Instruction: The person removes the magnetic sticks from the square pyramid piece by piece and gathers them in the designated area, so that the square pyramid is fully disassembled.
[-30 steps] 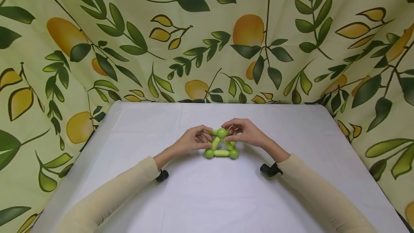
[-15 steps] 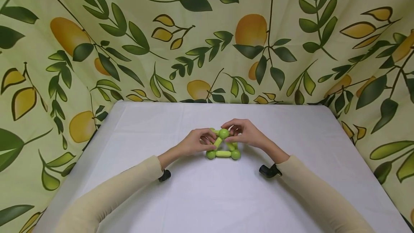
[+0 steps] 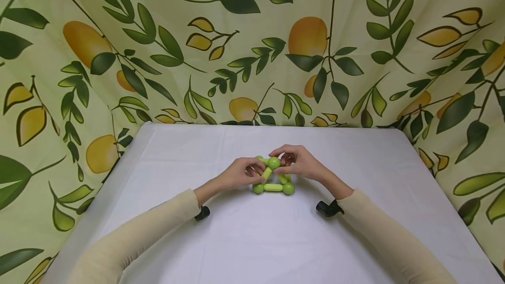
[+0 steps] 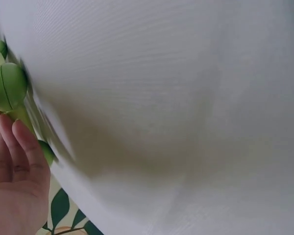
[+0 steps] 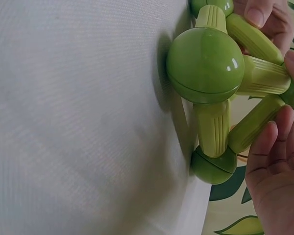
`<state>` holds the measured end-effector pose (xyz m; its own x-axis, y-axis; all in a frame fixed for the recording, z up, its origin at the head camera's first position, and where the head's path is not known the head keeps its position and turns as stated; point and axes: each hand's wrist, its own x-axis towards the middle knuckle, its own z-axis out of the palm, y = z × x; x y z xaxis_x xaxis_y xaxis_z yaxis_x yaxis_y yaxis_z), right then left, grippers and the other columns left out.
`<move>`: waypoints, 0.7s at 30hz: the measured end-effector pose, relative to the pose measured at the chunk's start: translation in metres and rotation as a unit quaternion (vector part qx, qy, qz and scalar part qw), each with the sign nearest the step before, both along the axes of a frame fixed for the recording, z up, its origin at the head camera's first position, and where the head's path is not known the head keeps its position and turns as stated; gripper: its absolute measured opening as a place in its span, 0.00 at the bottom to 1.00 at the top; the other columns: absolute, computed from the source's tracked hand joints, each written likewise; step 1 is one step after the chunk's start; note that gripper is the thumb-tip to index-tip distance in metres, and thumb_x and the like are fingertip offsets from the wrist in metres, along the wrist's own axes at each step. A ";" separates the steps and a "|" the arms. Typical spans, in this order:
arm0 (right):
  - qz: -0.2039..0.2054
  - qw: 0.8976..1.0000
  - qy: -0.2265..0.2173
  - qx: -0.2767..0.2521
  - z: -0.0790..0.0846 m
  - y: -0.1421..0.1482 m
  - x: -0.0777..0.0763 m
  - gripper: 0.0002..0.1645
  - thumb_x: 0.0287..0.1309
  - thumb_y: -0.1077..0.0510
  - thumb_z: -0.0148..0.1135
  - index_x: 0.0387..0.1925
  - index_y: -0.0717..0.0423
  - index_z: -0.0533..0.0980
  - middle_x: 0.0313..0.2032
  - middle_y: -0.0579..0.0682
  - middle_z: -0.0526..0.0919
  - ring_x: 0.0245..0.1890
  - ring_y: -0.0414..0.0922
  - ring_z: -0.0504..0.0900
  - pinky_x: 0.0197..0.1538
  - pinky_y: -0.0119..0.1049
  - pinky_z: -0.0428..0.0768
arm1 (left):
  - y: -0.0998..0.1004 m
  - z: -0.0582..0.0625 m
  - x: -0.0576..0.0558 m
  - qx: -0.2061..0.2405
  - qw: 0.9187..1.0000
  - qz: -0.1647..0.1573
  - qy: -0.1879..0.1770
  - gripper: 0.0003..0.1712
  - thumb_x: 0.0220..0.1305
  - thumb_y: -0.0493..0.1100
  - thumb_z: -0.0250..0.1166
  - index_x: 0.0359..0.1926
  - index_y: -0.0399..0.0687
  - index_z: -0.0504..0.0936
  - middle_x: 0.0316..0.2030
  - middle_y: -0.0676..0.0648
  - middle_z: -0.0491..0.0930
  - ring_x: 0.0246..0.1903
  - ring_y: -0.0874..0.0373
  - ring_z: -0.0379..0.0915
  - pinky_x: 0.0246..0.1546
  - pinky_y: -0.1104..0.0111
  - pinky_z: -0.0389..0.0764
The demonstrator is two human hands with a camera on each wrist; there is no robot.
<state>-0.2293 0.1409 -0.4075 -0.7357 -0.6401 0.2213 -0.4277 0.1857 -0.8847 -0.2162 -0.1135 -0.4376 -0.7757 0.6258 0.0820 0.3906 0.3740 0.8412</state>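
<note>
A pyramid-like frame of green balls and lighter ribbed rods stands on the white-covered table. Its top ball (image 3: 274, 163) sits between both hands, and a front rod (image 3: 273, 187) joins two lower balls. My left hand (image 3: 243, 173) pinches the slanted left rod (image 3: 266, 174) between thumb and fingers. My right hand (image 3: 297, 160) holds the frame just right of the top ball. In the right wrist view, its fingertips (image 5: 269, 132) lie on a slanted rod (image 5: 256, 124), near a large lower ball (image 5: 206, 66). Only part of the frame, including a ball (image 4: 10, 87), shows in the left wrist view.
The white tablecloth (image 3: 252, 240) spreads around the frame. Behind and at both sides hangs a curtain (image 3: 158, 82) printed with leaves and fruit. Black wrist cameras sit under the left cuff (image 3: 202, 213) and right cuff (image 3: 328, 208).
My left hand has shifted slightly right, and its fingers have drawn in around the slanted left rod. The right hand keeps its hold near the top ball. The frame stays on the table.
</note>
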 end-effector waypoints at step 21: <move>-0.011 1.000 0.013 0.002 -0.028 0.001 -0.019 0.25 0.50 0.71 0.77 0.52 0.66 0.82 0.36 0.60 0.81 0.34 0.54 0.76 0.34 0.34 0.75 | 0.001 0.003 -0.002 -0.011 1.000 0.004 -0.013 0.14 0.61 0.35 0.75 0.47 0.38 0.84 0.38 0.49 0.83 0.37 0.58 0.81 0.42 0.67 0.83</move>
